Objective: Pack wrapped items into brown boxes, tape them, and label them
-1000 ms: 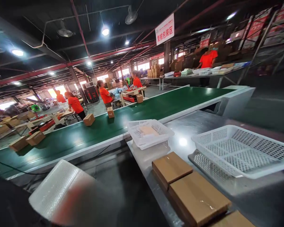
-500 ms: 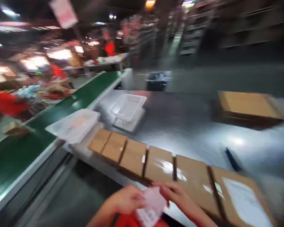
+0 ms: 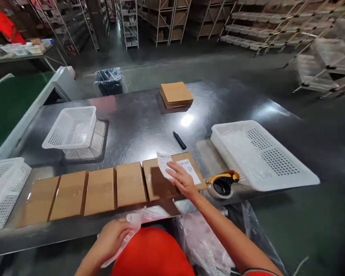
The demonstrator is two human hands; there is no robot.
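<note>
My right hand (image 3: 181,179) is over the rightmost cardboard boxes with its fingers stretched and a white printed shipping label (image 3: 162,164) at the fingertips. The label's upper end curls up, and I cannot tell whether any of it touches the box (image 3: 153,188) below. Another white label (image 3: 190,171) with a square code lies flat on the rightmost box, beside my fingers. Low in front of my red clothing, my left hand (image 3: 113,235) is closed around a strip of label paper (image 3: 129,234). Several closed boxes (image 3: 100,189) stand in a row to the left.
A tape dispenser (image 3: 222,184) sits right of the boxes, beside a large white basket (image 3: 267,157). Behind the row lie a black cutter (image 3: 179,140) and a cardboard stack (image 3: 176,94). White baskets (image 3: 74,128) stand left, near the green conveyor (image 3: 20,99).
My view has swung right. Both hands were together at the paper; now my right hand has moved out over the boxes with a label, while the left keeps the strip low.
</note>
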